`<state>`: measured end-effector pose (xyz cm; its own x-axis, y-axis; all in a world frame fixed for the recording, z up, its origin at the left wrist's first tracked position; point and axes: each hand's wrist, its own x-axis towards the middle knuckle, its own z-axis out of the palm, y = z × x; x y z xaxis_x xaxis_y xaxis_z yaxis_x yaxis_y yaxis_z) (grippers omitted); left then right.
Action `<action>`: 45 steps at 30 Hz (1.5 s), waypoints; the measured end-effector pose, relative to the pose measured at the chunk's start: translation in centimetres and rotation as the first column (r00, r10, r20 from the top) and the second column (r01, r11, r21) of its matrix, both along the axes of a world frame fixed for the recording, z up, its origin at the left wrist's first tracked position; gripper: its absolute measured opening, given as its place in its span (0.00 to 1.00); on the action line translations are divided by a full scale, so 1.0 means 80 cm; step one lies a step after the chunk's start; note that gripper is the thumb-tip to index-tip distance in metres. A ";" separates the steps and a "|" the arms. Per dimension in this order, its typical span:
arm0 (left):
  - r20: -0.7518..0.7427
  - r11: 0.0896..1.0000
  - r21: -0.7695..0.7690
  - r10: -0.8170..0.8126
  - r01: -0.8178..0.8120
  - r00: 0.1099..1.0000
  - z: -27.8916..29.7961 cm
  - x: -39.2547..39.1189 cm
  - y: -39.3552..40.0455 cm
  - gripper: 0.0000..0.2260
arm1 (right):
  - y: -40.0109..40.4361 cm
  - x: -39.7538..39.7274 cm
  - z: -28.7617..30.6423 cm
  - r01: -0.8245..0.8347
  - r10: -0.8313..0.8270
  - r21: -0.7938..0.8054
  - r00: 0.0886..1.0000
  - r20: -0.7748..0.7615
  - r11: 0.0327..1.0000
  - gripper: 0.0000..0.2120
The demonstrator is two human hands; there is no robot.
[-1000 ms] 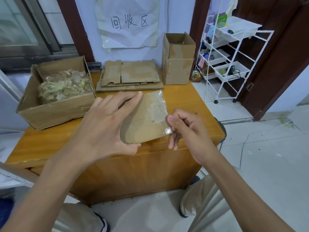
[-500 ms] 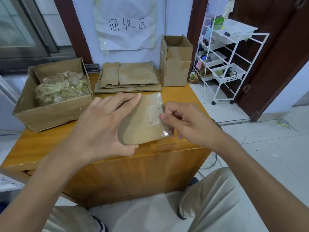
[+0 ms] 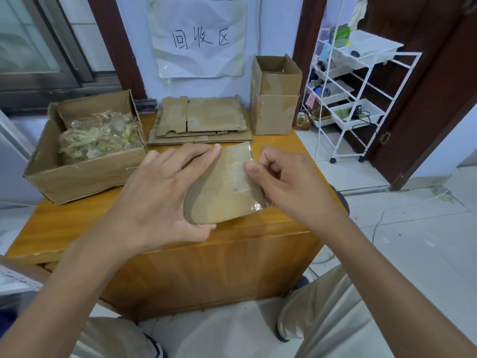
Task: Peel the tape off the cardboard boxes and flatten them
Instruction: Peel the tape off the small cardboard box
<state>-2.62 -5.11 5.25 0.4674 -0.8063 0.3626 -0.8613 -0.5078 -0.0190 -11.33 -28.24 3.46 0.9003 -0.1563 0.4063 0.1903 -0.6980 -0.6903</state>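
Note:
My left hand (image 3: 157, 195) grips a small flat piece of cardboard (image 3: 222, 192) above the table's front edge, fingers along its top edge and thumb under its lower edge. Clear tape (image 3: 245, 174) covers the piece's right side and shines at the lower right corner. My right hand (image 3: 284, 182) has curled fingers, and its thumb tip presses on the tape at the right edge. A stack of flattened cardboard (image 3: 204, 120) lies at the back of the table. An upright open box (image 3: 276, 99) stands to its right.
A large open box (image 3: 85, 174) at the left holds crumpled used tape (image 3: 98, 135). The wooden table (image 3: 77, 223) stands against a wall with a paper sign (image 3: 198, 37). A white wire rack (image 3: 356, 99) stands on the tiled floor to the right.
My right hand moved from the cardboard's lower right corner up to its right edge, where the thumb now presses on the tape. My left hand kept its hold.

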 end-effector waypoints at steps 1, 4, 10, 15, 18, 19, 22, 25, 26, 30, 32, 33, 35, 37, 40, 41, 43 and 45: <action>-0.002 1.000 -0.010 0.000 0.000 1.000 0.000 0.001 0.001 0.53 | -0.005 0.002 0.004 -0.020 0.020 0.007 1.000 -0.006 1.000 0.18; 0.000 1.000 -0.026 0.000 0.000 1.000 -0.001 0.000 0.002 0.53 | -0.013 0.002 0.000 -0.100 0.112 0.237 0.993 -0.041 0.966 0.16; -0.189 0.952 -0.295 0.027 -0.083 0.982 -0.002 -0.035 -0.004 0.42 | 0.014 -0.009 -0.026 -0.122 0.090 0.445 0.992 0.093 0.887 0.14; -0.140 0.870 -0.449 0.158 -0.205 0.977 0.041 -0.014 -0.035 0.23 | 0.021 0.004 0.025 -0.121 0.118 -0.008 0.954 0.276 0.993 0.12; -0.183 0.904 -0.402 0.074 -0.143 0.980 0.059 0.004 -0.044 0.24 | 0.017 0.004 0.055 -0.037 0.057 -0.062 0.929 0.364 0.997 0.10; -0.180 0.911 -0.396 0.045 -0.114 0.983 0.062 0.008 -0.045 0.24 | 0.014 0.004 0.061 -0.016 0.054 -0.099 0.919 0.390 0.995 0.10; -0.131 0.884 -0.461 0.022 -0.081 0.991 0.070 0.011 -0.046 0.18 | 0.003 0.004 0.074 0.129 0.072 -0.383 0.881 0.468 0.915 0.14; -0.143 0.837 -0.539 0.013 -0.089 0.990 0.078 0.005 -0.048 0.11 | -0.003 0.005 0.087 0.245 0.156 -0.608 0.834 0.530 0.755 0.17; -0.162 0.814 -0.570 0.017 -0.107 0.987 0.078 0.003 -0.049 0.10 | -0.001 0.007 0.090 0.261 0.183 -0.641 0.821 0.541 0.722 0.15; -0.299 0.658 -0.706 0.061 -0.263 0.952 0.063 -0.002 -0.054 0.11 | 0.014 0.021 0.081 0.343 0.244 -0.663 0.739 0.628 0.665 0.02; -0.323 0.607 -0.744 0.039 -0.280 0.946 0.049 0.001 -0.053 0.13 | 0.017 0.030 0.073 0.365 0.273 -0.648 0.690 0.670 0.669 0.05; -0.315 0.601 -0.753 0.028 -0.267 0.949 0.044 0.005 -0.051 0.13 | 0.016 0.036 0.070 0.366 0.296 -0.652 0.672 0.679 0.664 0.05; -0.260 0.667 -0.709 0.056 -0.229 0.964 0.037 0.014 -0.050 0.13 | 0.012 0.047 0.063 0.351 0.339 -0.682 0.668 0.663 0.641 0.05; -0.186 0.776 -0.598 0.107 -0.199 0.977 0.029 0.025 -0.049 0.15 | 0.008 0.057 0.053 0.314 0.360 -0.706 0.689 0.629 0.634 0.04; -0.036 0.872 -0.465 0.153 -0.153 0.987 0.011 0.035 -0.046 0.16 | 0.008 0.070 0.031 0.229 0.342 -0.731 0.768 0.541 0.643 0.06; 0.003 0.883 -0.449 0.154 -0.136 0.988 0.004 0.035 -0.045 0.16 | 0.010 0.073 0.024 0.201 0.327 -0.731 0.796 0.510 0.652 0.08; 0.057 0.888 -0.449 0.140 -0.100 0.989 -0.007 0.034 -0.043 0.14 | 0.015 0.076 0.011 0.167 0.278 -0.696 0.833 0.478 0.698 0.10; 0.075 0.877 -0.474 0.131 -0.080 0.989 -0.017 0.039 -0.042 0.14 | 0.018 0.076 0.004 0.157 0.230 -0.640 0.847 0.479 0.752 0.10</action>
